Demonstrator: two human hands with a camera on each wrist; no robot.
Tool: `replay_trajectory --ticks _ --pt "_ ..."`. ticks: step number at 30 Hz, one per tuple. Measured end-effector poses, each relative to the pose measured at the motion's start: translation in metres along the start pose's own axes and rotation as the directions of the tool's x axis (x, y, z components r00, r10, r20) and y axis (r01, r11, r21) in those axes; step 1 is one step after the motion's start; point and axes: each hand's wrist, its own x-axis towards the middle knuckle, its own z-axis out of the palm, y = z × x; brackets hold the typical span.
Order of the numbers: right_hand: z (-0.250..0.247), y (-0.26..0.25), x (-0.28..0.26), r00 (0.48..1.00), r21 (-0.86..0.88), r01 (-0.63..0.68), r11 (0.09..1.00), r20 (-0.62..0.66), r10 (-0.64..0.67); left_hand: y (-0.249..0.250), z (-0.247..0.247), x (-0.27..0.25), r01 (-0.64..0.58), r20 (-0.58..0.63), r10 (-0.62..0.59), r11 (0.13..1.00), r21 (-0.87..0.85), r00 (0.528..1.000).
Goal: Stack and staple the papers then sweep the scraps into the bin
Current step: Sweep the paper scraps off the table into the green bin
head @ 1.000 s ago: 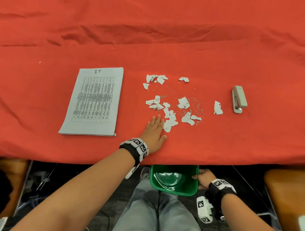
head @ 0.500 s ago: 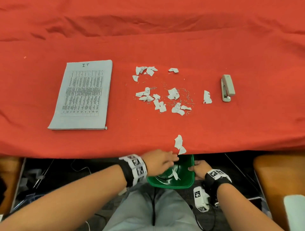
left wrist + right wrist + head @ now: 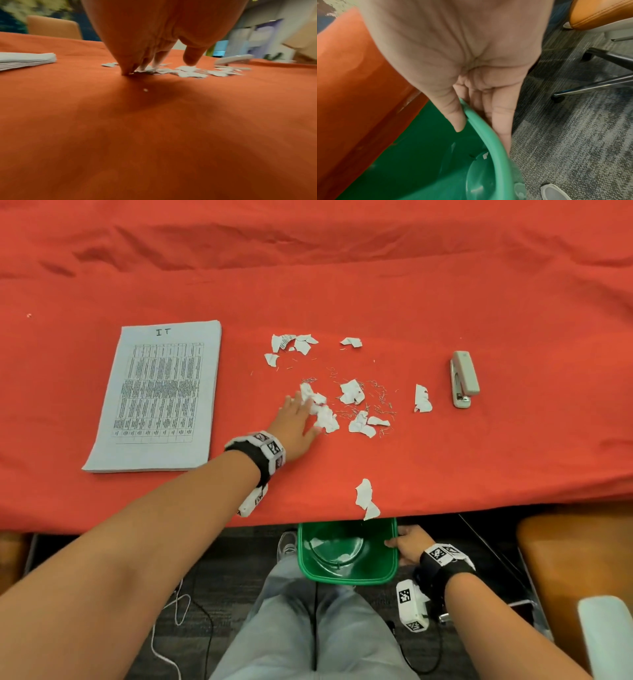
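Observation:
White paper scraps [image 3: 351,392] and loose staples lie scattered mid-table on the red cloth. My left hand [image 3: 298,416] lies flat with straight fingers on the left end of the scrap pile [image 3: 187,71]; in the left wrist view the fingertips [image 3: 190,59] point down onto the scraps. Two scraps [image 3: 364,498] sit at the table's front edge. My right hand [image 3: 404,544] grips the rim of the green bin [image 3: 346,575] below that edge, thumb inside the rim [image 3: 481,128]. The stacked papers [image 3: 157,395] lie at the left. The grey stapler [image 3: 464,378] rests at the right.
Red cloth [image 3: 513,457] covers the whole table and hangs over the front edge. Orange chairs [image 3: 575,559] stand at my right and left. A chair base [image 3: 590,86] and grey carpet show beside the bin. My knees [image 3: 308,628] are under the bin.
My left hand went from the bin's mouth back up onto the table and now rests on the scrap pile. Some scraps now lie inside the bin. The right hand keeps holding the bin.

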Motion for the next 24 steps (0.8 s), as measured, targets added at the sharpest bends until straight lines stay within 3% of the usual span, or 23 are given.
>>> replay_trajectory --ticks 4,7,9,11,14,16,18,20,24 --pt "-0.002 0.002 0.005 1.000 -0.006 -0.003 1.000 -0.017 0.003 0.023 0.033 -0.043 -0.258 0.087 0.253 0.964 0.060 0.964" --pt "-0.003 0.000 0.005 1.000 -0.019 0.008 1.000 -0.023 -0.009 0.034 0.051 -0.075 -0.429 0.191 0.413 0.901 0.054 0.891" --pt "-0.006 -0.002 0.006 1.000 -0.027 0.012 1.000 -0.021 -0.013 0.035 0.047 -0.078 -0.478 0.137 0.479 0.877 -0.044 0.867" --pt "-0.008 -0.002 0.008 1.000 -0.043 0.016 0.999 -0.024 -0.017 0.030 0.031 -0.066 -0.427 -0.028 0.427 0.894 -0.139 0.904" --pt "-0.009 -0.004 0.007 0.999 -0.048 0.012 0.999 -0.036 -0.014 0.007 0.004 -0.027 -0.161 -0.215 0.123 0.973 -0.166 0.969" --pt "-0.008 -0.005 0.007 0.999 -0.023 0.003 1.000 -0.039 -0.004 -0.014 -0.008 -0.004 0.107 -0.189 -0.135 0.983 -0.151 0.973" --pt "-0.007 -0.005 0.008 0.999 -0.012 -0.009 1.000 -0.036 0.009 -0.026 -0.010 0.007 0.259 -0.113 -0.268 0.961 -0.092 0.957" --pt "-0.006 -0.005 0.008 0.999 -0.005 -0.017 1.000 -0.032 0.017 -0.021 -0.003 0.006 0.212 -0.062 -0.213 0.977 -0.014 0.975" --pt "-0.004 -0.006 0.007 1.000 -0.008 -0.018 1.000 -0.023 0.018 0.019 0.024 -0.023 -0.085 0.078 0.080 0.994 0.069 0.994"
